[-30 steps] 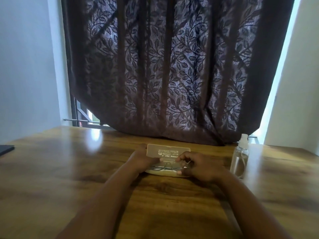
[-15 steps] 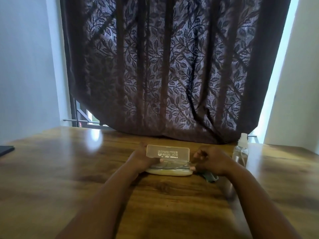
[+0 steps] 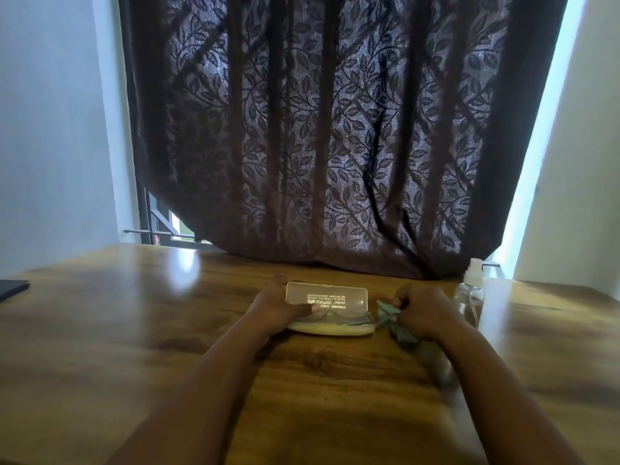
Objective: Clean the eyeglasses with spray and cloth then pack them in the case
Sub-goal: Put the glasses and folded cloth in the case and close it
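A translucent glasses case (image 3: 327,297) stands open on the wooden table, its lid upright with printed text. The eyeglasses (image 3: 330,319) lie inside its pale lower tray. My left hand (image 3: 276,308) holds the case's left end, thumb reaching in over the glasses. Just right of the case, my right hand (image 3: 424,310) pinches a grey-green cleaning cloth (image 3: 392,322), which trails down onto the table. A clear spray bottle (image 3: 471,293) with a white cap stands upright to the right of that hand.
The wooden table (image 3: 134,330) reaches back to a dark leaf-patterned curtain (image 3: 318,129) whose hem rests on it just behind the case. A dark flat object (image 3: 11,288) lies at the far left edge. White walls flank both sides.
My right hand left the glasses in the case, moved right, and picked up the cloth beside it. My left hand stayed on the case's left end.
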